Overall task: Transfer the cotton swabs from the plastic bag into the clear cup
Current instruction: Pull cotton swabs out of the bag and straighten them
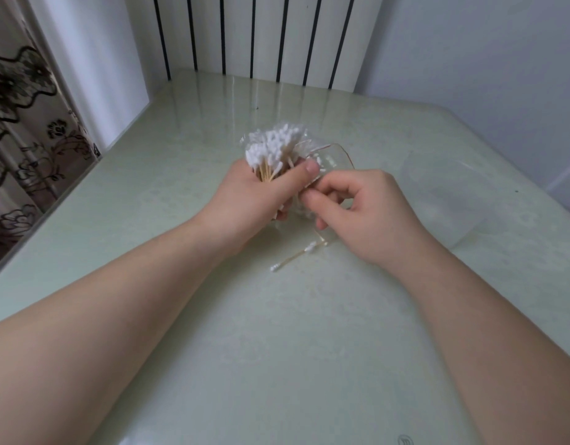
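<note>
Left grip (255, 194) clenches swab bundle (274, 152); right grip (351, 203) pinches bag (325, 165).

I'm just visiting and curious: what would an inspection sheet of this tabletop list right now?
Surface: pale green glossy table, shiny with reflections.
Job's things: bundle of wooden-stemmed white cotton swabs partly in a crinkled clear plastic bag; clear plastic cup on the table to the right, no swabs visible inside.
Clutter: two loose cotton swabs lying on the table below the hands.
Grippers: left hand closed around the swab bundle; right hand pinching the bag.
Cables: nothing seen.
Surroundings: white ribbed radiator behind the table, floral curtain at left, white wall at right.
</note>
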{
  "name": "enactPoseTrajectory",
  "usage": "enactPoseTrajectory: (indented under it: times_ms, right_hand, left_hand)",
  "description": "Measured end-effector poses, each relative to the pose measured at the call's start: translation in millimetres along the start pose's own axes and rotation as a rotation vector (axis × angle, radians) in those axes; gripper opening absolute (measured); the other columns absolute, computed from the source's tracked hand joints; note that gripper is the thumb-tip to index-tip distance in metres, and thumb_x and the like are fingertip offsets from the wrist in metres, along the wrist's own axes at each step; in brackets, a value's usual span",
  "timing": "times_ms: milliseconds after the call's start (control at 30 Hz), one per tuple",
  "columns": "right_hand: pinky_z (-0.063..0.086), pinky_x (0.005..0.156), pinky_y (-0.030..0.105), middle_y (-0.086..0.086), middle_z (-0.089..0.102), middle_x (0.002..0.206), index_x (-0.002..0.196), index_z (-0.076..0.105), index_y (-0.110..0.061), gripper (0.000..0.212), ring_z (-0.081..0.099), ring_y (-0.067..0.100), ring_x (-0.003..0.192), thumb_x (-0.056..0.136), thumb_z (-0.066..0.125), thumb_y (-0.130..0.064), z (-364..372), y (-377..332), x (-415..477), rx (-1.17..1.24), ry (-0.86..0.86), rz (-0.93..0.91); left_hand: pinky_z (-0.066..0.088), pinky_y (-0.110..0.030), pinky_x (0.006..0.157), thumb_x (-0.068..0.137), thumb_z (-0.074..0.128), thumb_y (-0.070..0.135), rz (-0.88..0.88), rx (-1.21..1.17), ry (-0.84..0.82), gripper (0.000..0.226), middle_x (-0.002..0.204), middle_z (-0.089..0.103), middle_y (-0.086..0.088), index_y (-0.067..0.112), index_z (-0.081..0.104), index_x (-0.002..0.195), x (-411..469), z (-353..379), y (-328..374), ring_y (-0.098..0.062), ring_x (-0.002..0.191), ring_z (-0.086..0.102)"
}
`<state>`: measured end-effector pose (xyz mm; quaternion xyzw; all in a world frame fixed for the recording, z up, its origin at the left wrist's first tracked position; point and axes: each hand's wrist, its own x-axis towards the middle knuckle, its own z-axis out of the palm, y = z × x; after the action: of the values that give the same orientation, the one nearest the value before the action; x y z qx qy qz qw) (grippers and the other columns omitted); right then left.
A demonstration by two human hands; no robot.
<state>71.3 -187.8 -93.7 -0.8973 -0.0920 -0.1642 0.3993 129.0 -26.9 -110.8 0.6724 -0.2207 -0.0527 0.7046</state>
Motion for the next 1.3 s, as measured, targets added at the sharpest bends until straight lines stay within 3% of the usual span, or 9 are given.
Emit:
enactPoseTrajectory:
  times_ms: [67, 133, 233, 400, 600, 800, 967, 1067, 1300]
  right_hand:
    - [0.041, 0.054, 0.025, 0.001, 0.064, 0.059, 0.076, 0.072, -0.02, 0.016, 0.057, 0.022, 0.058, 0.09, 0.07, -0.027, 2, 1, -1, -0.043, -0.052, -0.029]
    - [0.04, 0.054, 0.023, 0.001, 0.061, 0.058, 0.082, 0.074, -0.021, 0.009, 0.052, 0.02, 0.052, 0.089, 0.068, -0.021, -1, 3, -1, -0.095, -0.078, -0.018]
    - [0.036, 0.056, 0.011, -0.014, 0.058, 0.054, 0.089, 0.077, -0.029, 0.023, 0.052, 0.007, 0.051, 0.082, 0.062, -0.015, -14, 6, -2, -0.272, -0.191, 0.019]
    - [0.036, 0.074, 0.01, -0.018, 0.056, 0.091, 0.108, 0.074, -0.04, 0.034, 0.052, -0.009, 0.078, 0.078, 0.071, -0.024, -19, 9, -3, -0.411, -0.438, -0.007]
    - [0.046, 0.073, 0.022, -0.012, 0.06, 0.09, 0.093, 0.08, -0.04, 0.014, 0.058, 0.007, 0.077, 0.082, 0.079, -0.031, -15, 9, -3, -0.325, -0.408, -0.049]
    - [0.032, 0.066, 0.009, -0.017, 0.05, 0.083, 0.085, 0.072, -0.031, 0.005, 0.051, -0.007, 0.076, 0.089, 0.072, -0.029, -13, 11, -2, -0.412, -0.408, -0.116]
    - [0.04, 0.069, 0.018, -0.017, 0.056, 0.086, 0.088, 0.073, -0.034, 0.004, 0.056, 0.004, 0.073, 0.088, 0.073, -0.03, -17, 12, 0, -0.389, -0.347, -0.11]
    - [0.037, 0.069, 0.01, -0.017, 0.06, 0.085, 0.101, 0.079, -0.034, 0.015, 0.056, -0.003, 0.075, 0.086, 0.076, -0.032, -13, 13, -1, -0.396, -0.401, -0.105]
    - [0.035, 0.066, 0.007, -0.016, 0.053, 0.082, 0.086, 0.071, -0.024, 0.005, 0.054, -0.01, 0.073, 0.09, 0.069, -0.023, -10, 13, -1, -0.398, -0.398, -0.136]
  left_hand:
    - [0.044, -0.031, 0.054, 0.09, 0.068, 0.027, 0.007, 0.054, 0.02, 0.025, 0.067, 0.054, -0.006, 0.002, 0.063, 0.087, -1, 2, -1, -0.019, 0.058, 0.05]
    - [0.047, -0.033, 0.057, 0.096, 0.065, 0.025, -0.007, 0.058, 0.086, 0.023, 0.066, 0.057, -0.006, 0.008, 0.063, 0.082, -1, 3, 1, -0.021, 0.061, 0.054]
    - [0.053, -0.034, 0.062, 0.101, 0.06, 0.026, -0.073, -0.032, 0.142, 0.022, 0.07, 0.064, -0.001, 0.018, 0.064, 0.081, -1, 2, 5, -0.019, 0.066, 0.062]
    - [0.051, -0.032, 0.06, 0.104, 0.055, 0.023, -0.119, -0.092, 0.108, 0.032, 0.066, 0.062, -0.003, 0.018, 0.061, 0.073, -2, 3, 7, -0.023, 0.068, 0.06]
    - [0.051, -0.031, 0.06, 0.105, 0.054, 0.022, -0.117, -0.124, 0.103, 0.027, 0.068, 0.062, -0.002, 0.02, 0.06, 0.079, -2, 2, 7, -0.02, 0.065, 0.061]
    - [0.053, -0.033, 0.062, 0.104, 0.055, 0.021, -0.103, -0.135, 0.179, 0.026, 0.06, 0.053, 0.003, 0.018, 0.056, 0.078, 1, 2, 5, -0.016, 0.057, 0.055]
    - [0.05, -0.03, 0.058, 0.102, 0.059, 0.024, -0.127, -0.126, 0.262, 0.022, 0.059, 0.049, 0.006, 0.021, 0.056, 0.081, 5, -2, 4, -0.013, 0.054, 0.049]
    - [0.048, -0.032, 0.057, 0.102, 0.059, 0.024, -0.126, -0.117, 0.253, 0.023, 0.06, 0.047, 0.003, 0.019, 0.054, 0.08, 6, -1, 3, -0.015, 0.053, 0.047]
    - [0.047, -0.03, 0.055, 0.102, 0.059, 0.022, -0.114, -0.082, 0.245, 0.025, 0.06, 0.049, 0.002, 0.019, 0.055, 0.077, 6, 0, 1, -0.017, 0.054, 0.048]
